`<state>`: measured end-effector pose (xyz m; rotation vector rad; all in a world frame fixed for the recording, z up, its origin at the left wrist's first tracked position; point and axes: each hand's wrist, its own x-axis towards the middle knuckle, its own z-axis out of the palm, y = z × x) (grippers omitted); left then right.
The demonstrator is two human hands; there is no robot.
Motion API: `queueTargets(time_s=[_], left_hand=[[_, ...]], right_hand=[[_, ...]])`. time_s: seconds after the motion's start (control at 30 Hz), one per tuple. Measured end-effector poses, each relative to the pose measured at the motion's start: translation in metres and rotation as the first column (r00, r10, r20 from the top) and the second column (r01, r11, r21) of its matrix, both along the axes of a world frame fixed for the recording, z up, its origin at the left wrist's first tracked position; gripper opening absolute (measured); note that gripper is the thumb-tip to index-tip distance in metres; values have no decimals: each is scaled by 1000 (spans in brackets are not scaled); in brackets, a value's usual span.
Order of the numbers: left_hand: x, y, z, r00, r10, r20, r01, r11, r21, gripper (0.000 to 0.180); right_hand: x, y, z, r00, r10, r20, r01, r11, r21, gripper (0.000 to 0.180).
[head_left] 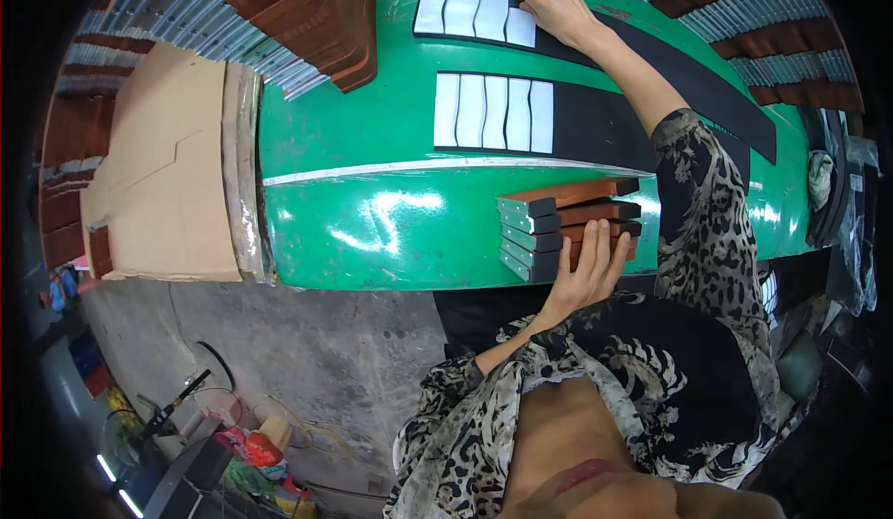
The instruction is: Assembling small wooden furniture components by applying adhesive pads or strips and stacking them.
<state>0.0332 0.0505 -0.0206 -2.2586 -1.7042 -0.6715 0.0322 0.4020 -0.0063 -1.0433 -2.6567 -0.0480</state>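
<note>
My left hand (592, 272) lies over a small stack of brown pieces with grey end faces (530, 238), thumb on one side and fingers curled over the other. Farther away, my right hand (558, 12) pinches with its fingertips at the right end of a row of white panels with wavy dark lines (476, 14). That row lies on a long black strip (651, 46). Whatever is between the right fingertips is hidden. A second row of white panels (493, 113) sits on another black strip (609, 121), between the two hands.
All this lies on a glossy green table (372, 138) crossed by a pale line (372, 169). Brown stacked pieces (312, 12) stand at the far left, beside a cardboard sheet (167, 166). More brown and metallic stacks (744, 17) line the far right edge.
</note>
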Motion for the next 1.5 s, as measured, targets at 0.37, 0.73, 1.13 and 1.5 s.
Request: queueTargets(time_s=[0.37,0.73,1.13,1.5], left_hand=[[1,-2,3,993,-92,72,92,996,-7,43],[-13,2,10,987,-113,114,126,985,-118,51],[-12,-13,13,996,-85,-7,84,992,-93,56],[-10,-15,6,999,-48,-17,46,997,-69,52]], right_hand=[[33,24,-3,867,-440,-233,256,796,-549,23],[165,-206,71,641,-636,-430,-175,425,-888,31],[159,-310,33,850,-230,-475,148,968,-203,26],[155,-307,29,875,-211,-435,168,976,-136,24]])
